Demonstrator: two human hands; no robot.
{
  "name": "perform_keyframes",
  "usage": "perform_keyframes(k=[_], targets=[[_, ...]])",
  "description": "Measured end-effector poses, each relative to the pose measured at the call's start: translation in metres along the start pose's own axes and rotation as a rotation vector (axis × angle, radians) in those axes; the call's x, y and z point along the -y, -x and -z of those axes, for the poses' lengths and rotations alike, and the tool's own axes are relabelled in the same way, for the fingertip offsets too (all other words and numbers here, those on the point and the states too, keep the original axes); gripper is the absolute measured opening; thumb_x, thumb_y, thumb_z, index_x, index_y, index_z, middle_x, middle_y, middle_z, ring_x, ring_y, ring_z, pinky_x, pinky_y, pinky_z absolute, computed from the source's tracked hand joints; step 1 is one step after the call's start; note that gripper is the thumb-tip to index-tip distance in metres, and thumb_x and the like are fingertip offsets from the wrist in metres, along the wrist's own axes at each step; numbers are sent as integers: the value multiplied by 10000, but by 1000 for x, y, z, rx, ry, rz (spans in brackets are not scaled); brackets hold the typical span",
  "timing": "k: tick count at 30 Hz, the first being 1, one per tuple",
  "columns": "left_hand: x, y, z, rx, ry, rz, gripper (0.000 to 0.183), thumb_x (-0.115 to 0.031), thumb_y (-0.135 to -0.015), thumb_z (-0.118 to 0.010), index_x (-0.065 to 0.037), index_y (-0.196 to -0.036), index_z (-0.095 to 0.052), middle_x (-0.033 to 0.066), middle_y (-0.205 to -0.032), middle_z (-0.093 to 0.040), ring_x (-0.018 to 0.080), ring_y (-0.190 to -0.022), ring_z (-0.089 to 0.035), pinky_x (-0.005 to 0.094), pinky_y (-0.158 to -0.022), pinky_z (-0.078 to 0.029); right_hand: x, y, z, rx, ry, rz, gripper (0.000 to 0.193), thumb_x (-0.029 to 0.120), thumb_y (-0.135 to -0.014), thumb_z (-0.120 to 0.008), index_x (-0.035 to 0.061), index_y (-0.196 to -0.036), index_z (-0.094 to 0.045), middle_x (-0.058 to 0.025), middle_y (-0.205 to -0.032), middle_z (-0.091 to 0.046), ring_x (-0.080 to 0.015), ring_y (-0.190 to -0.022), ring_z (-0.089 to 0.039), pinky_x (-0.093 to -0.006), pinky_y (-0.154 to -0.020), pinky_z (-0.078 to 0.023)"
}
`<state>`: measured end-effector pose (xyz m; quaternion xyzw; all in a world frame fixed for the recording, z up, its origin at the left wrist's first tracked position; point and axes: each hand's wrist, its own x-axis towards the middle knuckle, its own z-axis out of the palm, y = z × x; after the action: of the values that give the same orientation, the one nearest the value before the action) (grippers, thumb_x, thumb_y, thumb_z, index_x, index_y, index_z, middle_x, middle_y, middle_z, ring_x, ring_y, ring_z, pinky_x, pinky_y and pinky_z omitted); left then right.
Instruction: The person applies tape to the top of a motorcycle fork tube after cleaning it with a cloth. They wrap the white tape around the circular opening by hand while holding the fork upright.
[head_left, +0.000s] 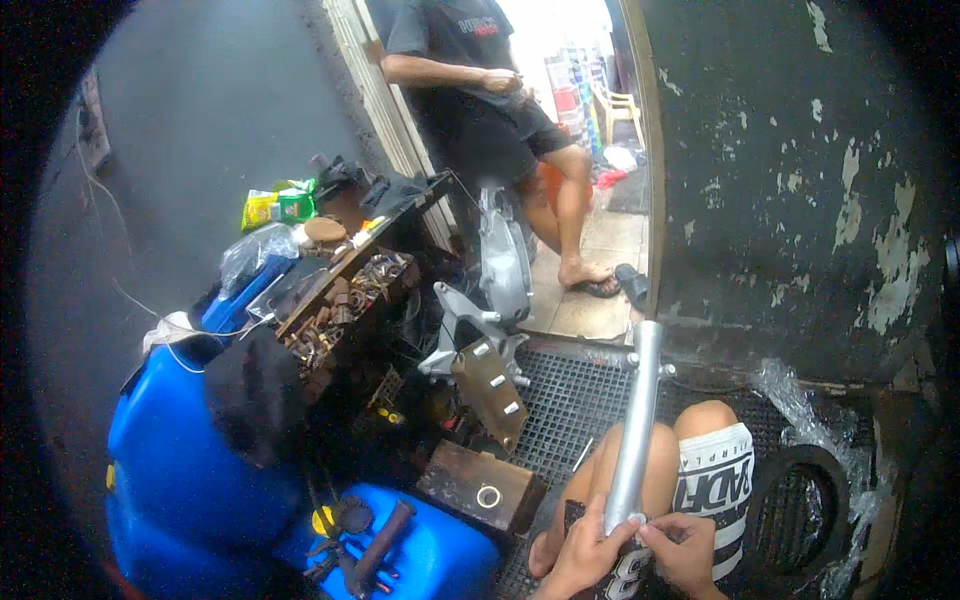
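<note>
A long silver metal tube with small lugs near its far end, like a motorcycle fork leg (637, 440), slants up over my bare knee. My left hand (588, 555) is wrapped round its near end. Beside it, my right hand (684, 548) has thumb and fingers pinched together at the same end of the fork leg. Something small and pale may be between those fingertips, but it is too small to name. My knees and black-and-white shorts (722, 480) lie just beyond and right of the hands.
A blue container (450, 540) with greasy metal parts stands left, near a wooden box (480, 485) with a pale ring on it. Cast metal housings (503, 265) lie beyond. A cluttered shelf (340, 260) runs along the left. Another person (470, 110) stands in the doorway. A tyre (800, 515) lies right.
</note>
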<state>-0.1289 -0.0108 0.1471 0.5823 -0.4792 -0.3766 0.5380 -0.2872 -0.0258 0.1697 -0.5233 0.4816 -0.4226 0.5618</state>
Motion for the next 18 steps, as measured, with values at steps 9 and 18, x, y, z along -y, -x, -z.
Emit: perform_keyframes(k=[9,18], targets=[[-24,-5,5,239,-275,215,585,-436,-977,-675,-45,-1391,-540,257,-1085,-709,400,-1028,-708,462,-900,-530,-10,0,10,-34,-232,-241,76,49,-890,-773,-11,-891,-726,-17,-689,-640,-60,-516,-493,-247,-459,-337],[-2,-18,-6,130,68,118,369,-179,-972,-682,22,-1260,-572,148,-972,-693,195,-889,-659,349,-785,-530,-20,-5,-9,-2,-742,-355,52,54,-933,-719,10,-937,-691,25,-669,-534,-33,-495,-417,-224,-437,-303]])
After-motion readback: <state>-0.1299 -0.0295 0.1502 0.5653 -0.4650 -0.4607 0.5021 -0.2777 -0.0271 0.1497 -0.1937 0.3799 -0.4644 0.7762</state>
